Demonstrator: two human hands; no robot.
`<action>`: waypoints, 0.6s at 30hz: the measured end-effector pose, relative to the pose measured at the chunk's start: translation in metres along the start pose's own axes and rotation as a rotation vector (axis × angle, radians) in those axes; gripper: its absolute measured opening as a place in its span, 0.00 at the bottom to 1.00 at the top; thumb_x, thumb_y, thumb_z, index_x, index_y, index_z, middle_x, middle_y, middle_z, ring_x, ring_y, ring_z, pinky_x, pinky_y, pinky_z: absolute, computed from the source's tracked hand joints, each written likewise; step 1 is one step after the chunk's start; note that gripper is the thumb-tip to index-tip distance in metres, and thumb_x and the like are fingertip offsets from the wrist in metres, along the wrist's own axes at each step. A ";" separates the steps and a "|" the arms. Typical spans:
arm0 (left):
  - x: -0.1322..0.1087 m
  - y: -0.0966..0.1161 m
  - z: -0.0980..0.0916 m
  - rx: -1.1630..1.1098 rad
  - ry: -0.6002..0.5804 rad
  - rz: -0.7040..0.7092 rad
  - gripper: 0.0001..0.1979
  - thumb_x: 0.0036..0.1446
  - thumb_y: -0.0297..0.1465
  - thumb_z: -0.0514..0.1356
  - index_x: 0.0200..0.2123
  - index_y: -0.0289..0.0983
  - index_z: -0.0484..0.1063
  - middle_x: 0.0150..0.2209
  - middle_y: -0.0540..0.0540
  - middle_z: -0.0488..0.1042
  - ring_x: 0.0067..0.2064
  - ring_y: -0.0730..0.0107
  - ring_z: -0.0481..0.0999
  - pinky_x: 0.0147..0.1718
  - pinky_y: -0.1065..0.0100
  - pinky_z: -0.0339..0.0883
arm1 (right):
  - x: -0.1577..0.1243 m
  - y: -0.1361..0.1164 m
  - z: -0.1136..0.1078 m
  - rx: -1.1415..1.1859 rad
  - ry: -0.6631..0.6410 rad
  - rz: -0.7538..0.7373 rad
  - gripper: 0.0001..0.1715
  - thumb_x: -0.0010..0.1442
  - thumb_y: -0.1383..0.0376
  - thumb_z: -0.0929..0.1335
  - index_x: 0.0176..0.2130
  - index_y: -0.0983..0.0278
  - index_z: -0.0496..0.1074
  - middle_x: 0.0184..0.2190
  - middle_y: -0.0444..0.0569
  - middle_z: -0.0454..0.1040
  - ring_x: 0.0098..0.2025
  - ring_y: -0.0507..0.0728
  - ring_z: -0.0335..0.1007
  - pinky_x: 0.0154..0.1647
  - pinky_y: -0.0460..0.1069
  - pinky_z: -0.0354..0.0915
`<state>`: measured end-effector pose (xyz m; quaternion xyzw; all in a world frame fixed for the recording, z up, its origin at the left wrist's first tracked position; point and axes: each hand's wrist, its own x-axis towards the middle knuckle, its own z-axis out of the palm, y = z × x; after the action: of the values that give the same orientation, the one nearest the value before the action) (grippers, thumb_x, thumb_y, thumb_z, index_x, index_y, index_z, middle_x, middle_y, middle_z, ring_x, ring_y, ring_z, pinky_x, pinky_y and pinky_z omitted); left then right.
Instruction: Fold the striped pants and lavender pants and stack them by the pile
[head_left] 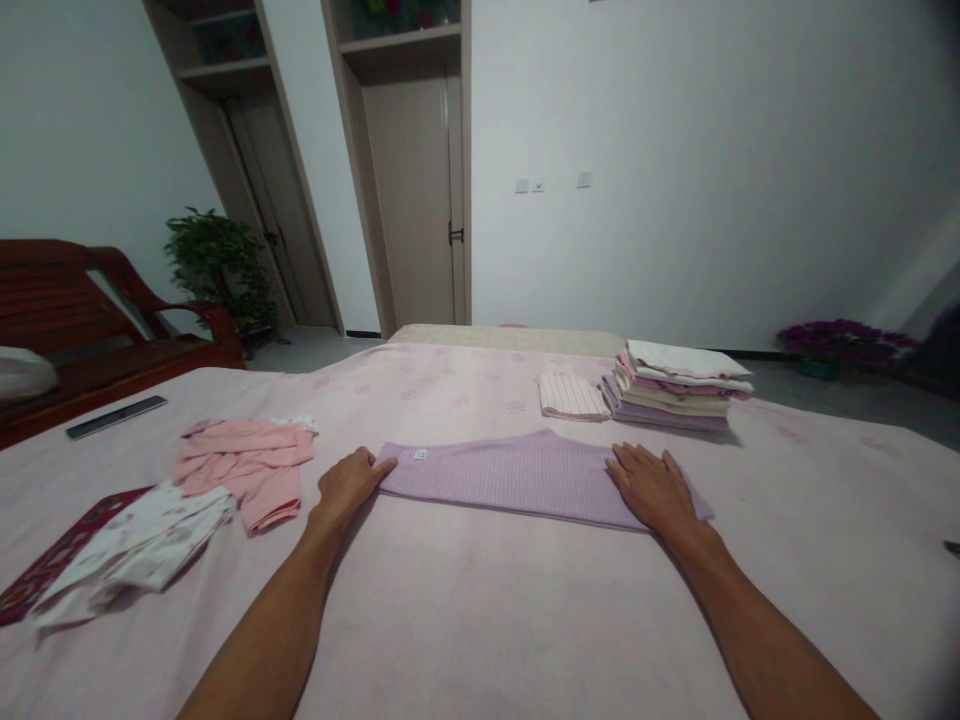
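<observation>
A pair of lilac ribbed pants (510, 474), folded lengthwise into a long strip, lies across the pink bedcover in front of me. A small white label shows near its left end. My left hand (351, 482) is closed on that left end, the thumb on top of the cloth and the other fingers curled. Toward the other end, my right hand (651, 484) rests flat on the fabric, palm down with fingers apart. The tip of the strip sticks out to the right beyond this hand.
Beyond the pants stand a stack of folded clothes (675, 388) and a striped folded garment (572, 396). At left lie crumpled pink clothes (251, 460), a white printed garment (139, 550), a dark red patterned cloth (79, 535) and a dark flat object (116, 416).
</observation>
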<state>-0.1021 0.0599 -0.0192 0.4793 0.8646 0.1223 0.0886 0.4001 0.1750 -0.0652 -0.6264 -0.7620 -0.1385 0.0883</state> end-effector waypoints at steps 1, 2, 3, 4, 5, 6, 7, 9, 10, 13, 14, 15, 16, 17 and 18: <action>0.000 0.001 0.001 0.007 -0.002 0.008 0.29 0.55 0.59 0.51 0.38 0.40 0.73 0.42 0.39 0.80 0.44 0.48 0.78 0.36 0.61 0.62 | 0.000 0.000 -0.002 -0.008 -0.005 0.006 0.29 0.71 0.56 0.55 0.63 0.64 0.65 0.65 0.56 0.66 0.67 0.65 0.57 0.69 0.66 0.39; 0.000 0.001 0.003 0.013 0.000 0.021 0.29 0.56 0.59 0.50 0.37 0.40 0.73 0.43 0.38 0.80 0.44 0.48 0.78 0.36 0.61 0.62 | 0.001 0.001 -0.004 -0.019 -0.011 0.014 0.29 0.71 0.56 0.55 0.63 0.64 0.64 0.65 0.56 0.65 0.67 0.66 0.56 0.69 0.67 0.38; 0.000 0.001 0.004 0.017 0.005 0.034 0.29 0.57 0.59 0.50 0.37 0.40 0.72 0.44 0.38 0.80 0.44 0.48 0.78 0.35 0.61 0.62 | 0.001 0.004 -0.006 -0.031 -0.019 0.025 0.30 0.71 0.55 0.54 0.64 0.65 0.64 0.65 0.57 0.64 0.68 0.66 0.55 0.69 0.68 0.37; 0.001 0.001 0.006 0.018 0.010 0.045 0.28 0.57 0.58 0.49 0.36 0.39 0.72 0.44 0.37 0.80 0.44 0.48 0.78 0.35 0.62 0.61 | 0.001 0.007 -0.007 -0.041 -0.029 0.037 0.31 0.71 0.55 0.54 0.65 0.65 0.63 0.66 0.58 0.63 0.69 0.67 0.53 0.68 0.69 0.36; 0.002 0.001 0.008 0.014 0.016 0.053 0.28 0.58 0.57 0.49 0.36 0.39 0.72 0.44 0.37 0.80 0.44 0.48 0.78 0.34 0.62 0.61 | 0.001 0.011 -0.009 -0.047 -0.041 0.052 0.31 0.71 0.55 0.54 0.65 0.65 0.62 0.66 0.58 0.62 0.69 0.68 0.51 0.68 0.70 0.35; 0.003 0.000 0.010 0.008 0.021 0.057 0.27 0.58 0.57 0.49 0.36 0.40 0.72 0.43 0.38 0.80 0.44 0.48 0.78 0.34 0.63 0.61 | 0.001 0.015 -0.010 -0.049 -0.055 0.069 0.32 0.71 0.54 0.53 0.66 0.64 0.61 0.67 0.58 0.61 0.70 0.68 0.50 0.68 0.70 0.35; 0.004 0.000 0.011 -0.001 0.027 0.058 0.26 0.58 0.56 0.49 0.36 0.40 0.71 0.42 0.38 0.80 0.44 0.49 0.78 0.34 0.63 0.61 | 0.001 0.020 -0.010 -0.047 -0.072 0.089 0.32 0.71 0.54 0.53 0.67 0.64 0.60 0.68 0.57 0.60 0.70 0.67 0.49 0.68 0.70 0.34; 0.007 -0.001 0.013 -0.016 0.036 0.058 0.25 0.59 0.55 0.49 0.36 0.40 0.71 0.41 0.39 0.80 0.44 0.49 0.78 0.34 0.63 0.61 | -0.001 0.028 -0.010 -0.033 -0.104 0.138 0.33 0.71 0.53 0.52 0.68 0.62 0.59 0.69 0.56 0.57 0.71 0.67 0.47 0.68 0.70 0.35; 0.008 -0.002 0.013 -0.024 0.039 0.060 0.25 0.60 0.54 0.49 0.36 0.40 0.71 0.41 0.39 0.80 0.44 0.49 0.78 0.34 0.64 0.61 | -0.002 0.031 -0.009 -0.027 -0.117 0.161 0.34 0.71 0.52 0.52 0.68 0.62 0.59 0.70 0.55 0.56 0.71 0.67 0.46 0.68 0.69 0.36; 0.012 -0.006 0.014 -0.041 0.039 0.065 0.23 0.61 0.53 0.49 0.35 0.40 0.70 0.41 0.40 0.80 0.43 0.50 0.78 0.33 0.64 0.61 | -0.005 0.033 -0.006 -0.012 -0.135 0.196 0.34 0.71 0.50 0.53 0.68 0.60 0.59 0.71 0.54 0.53 0.72 0.68 0.44 0.68 0.70 0.38; 0.013 -0.007 0.014 -0.046 0.040 0.067 0.22 0.61 0.53 0.49 0.35 0.40 0.69 0.40 0.40 0.79 0.43 0.51 0.78 0.33 0.64 0.60 | -0.006 0.032 -0.005 -0.007 -0.133 0.198 0.34 0.71 0.50 0.53 0.68 0.60 0.59 0.71 0.54 0.53 0.72 0.68 0.44 0.68 0.71 0.38; 0.014 -0.008 0.015 -0.052 0.043 0.072 0.22 0.61 0.52 0.49 0.35 0.41 0.69 0.40 0.40 0.79 0.42 0.51 0.78 0.33 0.65 0.60 | -0.007 0.031 -0.005 -0.002 -0.129 0.199 0.34 0.71 0.51 0.53 0.68 0.60 0.59 0.71 0.54 0.53 0.72 0.68 0.44 0.67 0.71 0.38; 0.014 -0.009 0.015 -0.063 0.048 0.076 0.22 0.61 0.52 0.49 0.35 0.41 0.69 0.39 0.40 0.79 0.42 0.51 0.77 0.32 0.65 0.59 | -0.007 0.030 -0.005 0.004 -0.123 0.199 0.33 0.71 0.51 0.53 0.68 0.60 0.59 0.71 0.54 0.54 0.71 0.69 0.45 0.67 0.71 0.38; 0.015 -0.009 0.016 -0.082 0.055 0.078 0.21 0.60 0.52 0.50 0.34 0.41 0.69 0.38 0.41 0.79 0.41 0.52 0.77 0.32 0.65 0.59 | -0.008 0.029 -0.006 0.009 -0.113 0.199 0.33 0.71 0.51 0.53 0.68 0.60 0.60 0.70 0.54 0.54 0.71 0.69 0.45 0.67 0.72 0.38; 0.015 -0.009 0.016 -0.122 0.065 0.079 0.21 0.60 0.51 0.51 0.33 0.40 0.69 0.37 0.41 0.78 0.39 0.52 0.77 0.32 0.65 0.58 | -0.009 0.028 -0.008 0.013 -0.099 0.199 0.33 0.71 0.51 0.53 0.67 0.60 0.61 0.70 0.54 0.55 0.71 0.69 0.45 0.67 0.71 0.38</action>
<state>-0.1129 0.0700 -0.0382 0.5024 0.8384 0.1937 0.0849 0.4290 0.1692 -0.0575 -0.7044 -0.7004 -0.0929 0.0680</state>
